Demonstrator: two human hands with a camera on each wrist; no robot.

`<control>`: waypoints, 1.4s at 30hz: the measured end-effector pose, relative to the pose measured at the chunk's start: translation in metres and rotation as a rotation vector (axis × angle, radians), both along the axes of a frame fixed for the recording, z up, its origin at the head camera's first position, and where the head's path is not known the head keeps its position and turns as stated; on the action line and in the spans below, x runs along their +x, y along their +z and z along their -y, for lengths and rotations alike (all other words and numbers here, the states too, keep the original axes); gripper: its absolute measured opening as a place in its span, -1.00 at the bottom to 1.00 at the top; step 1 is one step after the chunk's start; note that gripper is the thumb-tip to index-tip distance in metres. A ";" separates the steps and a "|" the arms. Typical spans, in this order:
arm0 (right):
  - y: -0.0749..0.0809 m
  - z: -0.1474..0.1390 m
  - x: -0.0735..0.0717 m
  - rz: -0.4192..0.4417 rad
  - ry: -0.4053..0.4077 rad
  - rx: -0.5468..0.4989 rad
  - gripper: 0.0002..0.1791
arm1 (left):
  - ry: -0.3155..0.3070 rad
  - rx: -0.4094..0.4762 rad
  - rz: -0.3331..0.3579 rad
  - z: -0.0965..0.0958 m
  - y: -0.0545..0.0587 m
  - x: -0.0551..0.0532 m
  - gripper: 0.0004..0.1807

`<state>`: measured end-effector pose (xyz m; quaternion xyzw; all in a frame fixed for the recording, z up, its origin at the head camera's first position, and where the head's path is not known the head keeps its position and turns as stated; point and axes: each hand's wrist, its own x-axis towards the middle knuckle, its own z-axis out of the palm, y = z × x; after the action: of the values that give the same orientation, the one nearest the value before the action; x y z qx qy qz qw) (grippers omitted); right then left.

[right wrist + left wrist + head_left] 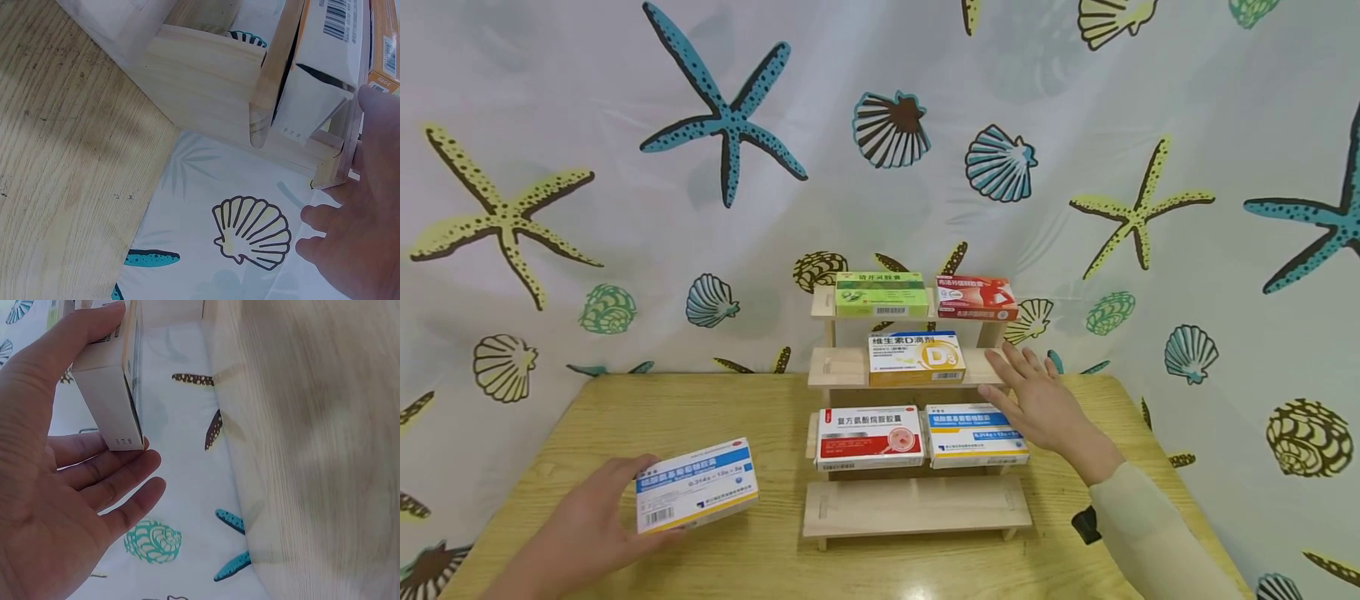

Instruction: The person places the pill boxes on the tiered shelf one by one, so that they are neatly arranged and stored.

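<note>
My left hand point(587, 518) grips a blue-and-white medicine box point(696, 490) over the table, left of a stepped wooden rack point(917, 508). In the left wrist view the thumb lies on one side of the box and the fingers on the other. My right hand point(1047, 402), fingers extended, is at the rack's right end, by the second shelf from the top. Just below it stands a matching blue-and-white box point(976, 435), beside a red-and-white box point(870, 437). A vitamin D box point(916, 358) sits on the shelf above, near the right fingertips.
On the top shelf stand a green box point(882, 294) and a red box point(977, 298). The rack stands on a wood-grain table point(730, 417). Behind it hangs a white cloth point(820, 217) printed with shells and starfish. A small black object point(1086, 525) lies by the right sleeve.
</note>
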<state>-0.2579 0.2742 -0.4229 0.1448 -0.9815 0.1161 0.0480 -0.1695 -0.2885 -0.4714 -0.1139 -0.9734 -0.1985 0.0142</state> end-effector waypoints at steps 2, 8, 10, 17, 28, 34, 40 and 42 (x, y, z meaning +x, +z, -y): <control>0.000 0.000 0.000 0.001 0.000 -0.002 -0.21 | -0.004 -0.007 0.006 -0.006 -0.001 0.002 0.28; 0.000 0.001 0.001 0.002 0.006 -0.004 -0.21 | -0.018 -0.007 0.024 -0.019 -0.001 0.008 0.28; 0.000 0.002 0.000 0.005 0.007 -0.005 -0.21 | -0.032 -0.004 0.019 -0.023 -0.001 0.009 0.26; 0.001 0.003 0.001 0.005 0.007 -0.001 -0.21 | -0.062 0.005 0.050 -0.036 -0.001 0.016 0.22; 0.001 0.002 0.002 0.003 0.021 -0.018 -0.22 | -0.054 0.037 0.204 -0.060 -0.007 0.022 0.23; 0.001 0.002 0.003 0.000 0.023 -0.020 -0.22 | -0.071 0.061 0.231 -0.079 -0.010 0.021 0.21; 0.000 0.002 0.004 -0.002 0.024 -0.023 -0.22 | -0.102 0.096 0.240 -0.099 -0.011 0.020 0.19; 0.000 0.002 0.003 0.000 0.021 -0.023 -0.22 | -0.121 0.114 0.231 -0.106 -0.012 0.019 0.19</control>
<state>-0.2546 0.2726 -0.4232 0.1544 -0.9785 0.1280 0.0485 -0.1506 -0.1825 -0.4838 -0.1479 -0.9470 -0.2656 -0.1036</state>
